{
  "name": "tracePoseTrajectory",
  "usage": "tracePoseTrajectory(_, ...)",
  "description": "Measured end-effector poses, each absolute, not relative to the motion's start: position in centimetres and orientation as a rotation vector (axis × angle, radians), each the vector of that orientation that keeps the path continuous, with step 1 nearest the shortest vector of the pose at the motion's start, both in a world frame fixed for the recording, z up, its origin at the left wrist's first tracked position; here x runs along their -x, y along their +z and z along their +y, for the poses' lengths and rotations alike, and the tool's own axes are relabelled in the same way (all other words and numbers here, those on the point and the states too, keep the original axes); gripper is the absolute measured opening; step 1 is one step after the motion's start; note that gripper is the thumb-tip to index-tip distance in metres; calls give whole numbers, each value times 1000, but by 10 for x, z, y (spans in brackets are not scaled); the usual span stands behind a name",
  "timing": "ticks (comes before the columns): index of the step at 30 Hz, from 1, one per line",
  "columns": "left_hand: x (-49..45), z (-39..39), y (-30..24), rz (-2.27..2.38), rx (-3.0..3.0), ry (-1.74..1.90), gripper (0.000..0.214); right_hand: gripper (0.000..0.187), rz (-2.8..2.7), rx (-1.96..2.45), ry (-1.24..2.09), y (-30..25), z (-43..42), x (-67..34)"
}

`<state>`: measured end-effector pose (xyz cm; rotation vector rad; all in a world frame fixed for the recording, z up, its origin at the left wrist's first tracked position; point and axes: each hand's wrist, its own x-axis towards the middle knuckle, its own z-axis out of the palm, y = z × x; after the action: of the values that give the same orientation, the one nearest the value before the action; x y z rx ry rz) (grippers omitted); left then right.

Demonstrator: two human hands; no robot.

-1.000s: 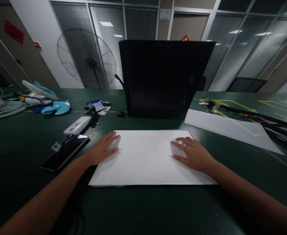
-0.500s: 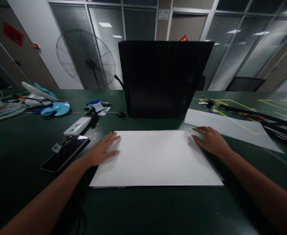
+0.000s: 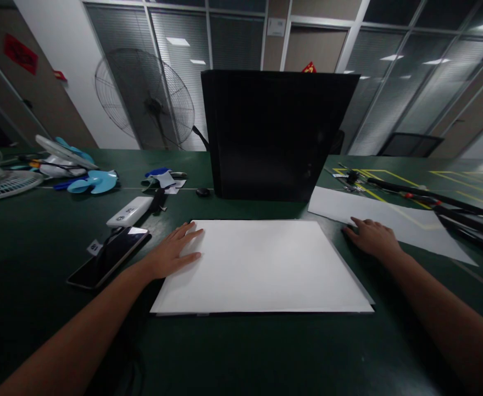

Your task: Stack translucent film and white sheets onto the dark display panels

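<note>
white sheet [image 3: 261, 269]: lies flat on the desk [image 3: 241, 355], between the two forearms; a second pale layer peeks out along its right side, and a dark rim shows under its near edge.
phone [image 3: 111, 258]: dark face up, left of the white sheet, with a small tag at its upper left.
left hand [image 3: 167, 257]: palm down across the left edge of the white sheet, fingers spread and thumb well apart; the grip is wide and has hold of nothing.
right hand [image 3: 373, 237]: off the white sheet, to the right of it; fingers slightly bent, thumb parted from them, the grip loose with nothing seen in it. it overlaps the near edge of the loose sheet; whether it touches that edge, i cannot tell.
white device [image 3: 129, 212]: just beyond the phone.
loose sheet [image 3: 426, 234]: slants across the right part of the desk.
small black object [image 3: 203, 192]: near the foot of the black panel.
black panel [image 3: 282, 135]: stands beyond the white sheet, near the middle.
blue fan blades [image 3: 95, 182]: far left, among other parts.
black rods [image 3: 389, 185]: far right, beyond the loose sheet.
standing fan [image 3: 154, 106]: behind the desk, left of the black panel.
</note>
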<state>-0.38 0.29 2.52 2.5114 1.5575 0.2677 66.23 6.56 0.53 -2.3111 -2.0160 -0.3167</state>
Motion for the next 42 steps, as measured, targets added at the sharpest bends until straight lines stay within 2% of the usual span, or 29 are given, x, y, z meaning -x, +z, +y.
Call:
tracePoseTrajectory(5, 5, 4, 23, 1546, -2517, 307, 76, 93, -1986, 2272, -327, 4, 71, -661)
tracePoseTrajectory(12, 5, 5, 23, 1521, -2531, 327, 74, 95, -1954, 2365, -166, 7, 73, -662)
tracePoseTrajectory(18, 5, 4, 24, 1553, -2514, 282, 80, 68, -1931, 2417, -223, 31, 59, -645)
tracePoseTrajectory(24, 5, 4, 24, 1546, -2529, 288, 82, 66, -1712, 2317, -358, 52, 35, -613)
tracePoseTrajectory(27, 4, 3, 24, 1543, -2513, 277, 83, 67, -1697, 2083, -432, 55, 21, -583)
tracePoseTrajectory(29, 4, 2, 25, 1534, -2509, 279, 83, 61, -1791, 1895, -428, 56, 10, -559)
tracePoseTrajectory(32, 4, 1, 26, 1528, -2507, 277, 82, 49, -2129, 1644, -283, 57, -9, -521)
tracePoseTrajectory(38, 7, 3, 23, 1523, -2535, 325, 74, 35, -2615, 1241, 254, 62, -44, -462)
tracePoseTrajectory(40, 8, 4, 21, 1506, -2547, 367, 70, 34, -2674, 1111, 389, 63, -52, -454)
tracePoseTrajectory(42, 8, 5, 20, 1505, -2542, 387, 71, 40, -2731, 993, 496, 63, -59, -449)
